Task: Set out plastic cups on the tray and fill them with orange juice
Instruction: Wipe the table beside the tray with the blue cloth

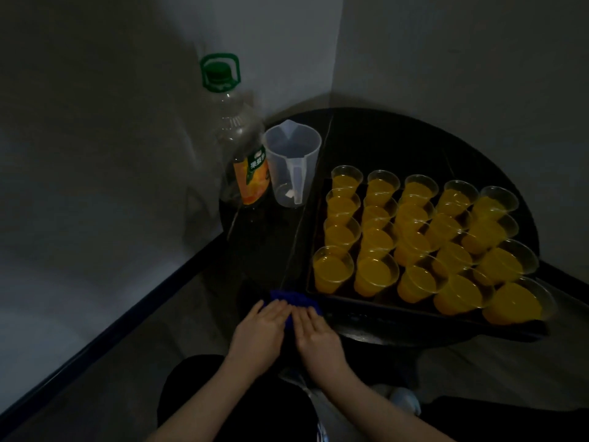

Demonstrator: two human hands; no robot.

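Twenty plastic cups [372, 275] of orange juice stand on one tray [398, 309] — four rows of five. Beside it: one juice bottle [237, 148], one measuring jug [291, 162], one blue cloth [291, 298] — and two hands

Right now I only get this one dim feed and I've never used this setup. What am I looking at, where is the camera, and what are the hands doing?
There is no machine here: a person works with bare hands, and the single picture comes from a wide-angle camera worn on their head, looking forward and down. The left hand and right hand lie side by side with fairly straight fingers on a blue cloth at the near edge of a dark round table. Whether they grip it is hard to tell. On the table sits a dark tray holding rows of clear cups, all filled with orange juice. To the tray's left stand a large capped bottle, seemingly empty, and a clear jug, also seemingly empty.
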